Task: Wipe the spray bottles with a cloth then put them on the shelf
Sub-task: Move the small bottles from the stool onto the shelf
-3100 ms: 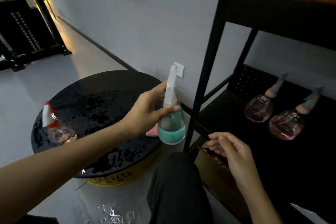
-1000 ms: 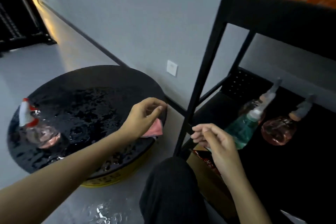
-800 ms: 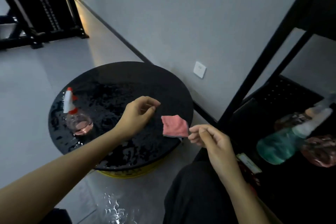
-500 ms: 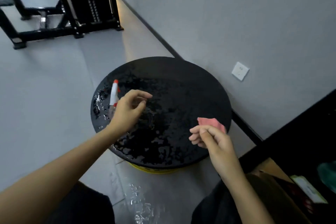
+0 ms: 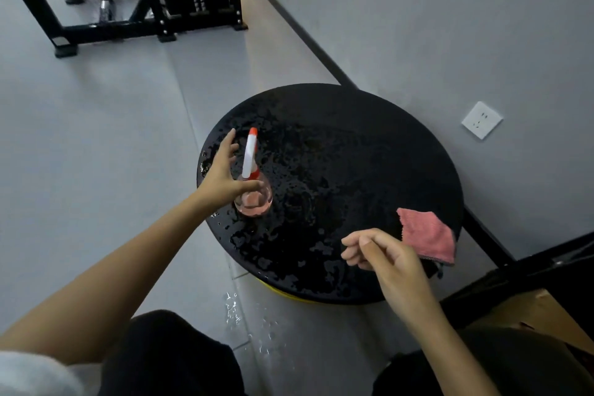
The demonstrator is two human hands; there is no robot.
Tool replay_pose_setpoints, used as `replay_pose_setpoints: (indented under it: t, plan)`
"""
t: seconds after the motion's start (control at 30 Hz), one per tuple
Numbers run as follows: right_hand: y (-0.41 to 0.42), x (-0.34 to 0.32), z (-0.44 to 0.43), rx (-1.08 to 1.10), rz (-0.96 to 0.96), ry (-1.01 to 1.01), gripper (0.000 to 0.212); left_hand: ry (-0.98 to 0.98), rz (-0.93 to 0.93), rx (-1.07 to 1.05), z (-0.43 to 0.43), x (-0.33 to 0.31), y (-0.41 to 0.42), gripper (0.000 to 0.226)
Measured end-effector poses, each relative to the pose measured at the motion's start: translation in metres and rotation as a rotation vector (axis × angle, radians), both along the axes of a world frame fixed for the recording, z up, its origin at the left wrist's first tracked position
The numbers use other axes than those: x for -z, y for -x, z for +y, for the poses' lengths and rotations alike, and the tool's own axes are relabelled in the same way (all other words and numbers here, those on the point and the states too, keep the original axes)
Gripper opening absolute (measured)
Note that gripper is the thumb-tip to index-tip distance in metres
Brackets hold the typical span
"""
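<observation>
Pink spray bottle (image 5: 256,202) at left hand (image 5: 221,174), perhaps against thumb

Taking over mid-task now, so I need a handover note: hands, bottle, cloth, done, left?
Left hand: open, thumb against the pink spray bottle, not yet gripping.
Right hand: fingers curled beside the pink cloth; hold unclear.
Bottle stands upright on the wet round table; cloth at its right edge.
Done: cannot tell; only the shelf frame shows.
Left: wipe this bottle, shelve it.
</observation>
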State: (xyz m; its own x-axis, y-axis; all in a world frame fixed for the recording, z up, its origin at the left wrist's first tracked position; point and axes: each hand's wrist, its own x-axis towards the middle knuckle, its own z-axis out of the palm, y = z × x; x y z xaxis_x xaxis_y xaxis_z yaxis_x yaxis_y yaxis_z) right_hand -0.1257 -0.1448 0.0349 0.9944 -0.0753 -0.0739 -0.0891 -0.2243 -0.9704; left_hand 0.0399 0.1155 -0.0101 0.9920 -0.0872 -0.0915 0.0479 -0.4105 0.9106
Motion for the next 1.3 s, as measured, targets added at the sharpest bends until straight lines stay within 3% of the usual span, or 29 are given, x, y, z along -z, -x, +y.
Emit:
replay_pose_setpoints:
  t: [0.1, 0.27, 0.4, 0.57, 0.7, 1.3]
  plan:
    - [-0.001, 0.003, 0.004, 0.006, 0.016, 0.007, 0.029, 0.034, 0.071, 0.056, 0.003, 0.01, -0.01, 0.108]
    - [-0.002, 0.005, 0.005, 0.008, 0.025, 0.033, 0.028, -0.048, 0.004, 0.026, 0.001, 0.03, -0.011, 0.041]
    - [0.0, 0.004, 0.002, 0.003, 0.019, 0.056, 0.028, -0.028, -0.044, 0.005, -0.004, 0.033, -0.009, 0.02]
    - [0.005, -0.004, -0.007, 0.018, 0.006, 0.034, 0.028, -0.04, -0.096, -0.027, -0.014, 0.036, -0.001, 0.019]
    - [0.015, -0.013, -0.02, 0.04, -0.005, 0.008, 0.029, 0.073, -0.222, -0.043, -0.034, 0.013, 0.01, 0.024]
    - [0.126, -0.06, -0.144, 0.363, -0.146, -0.084, 0.028, 0.316, -0.337, 0.501, -0.233, -0.128, 0.12, 0.036]
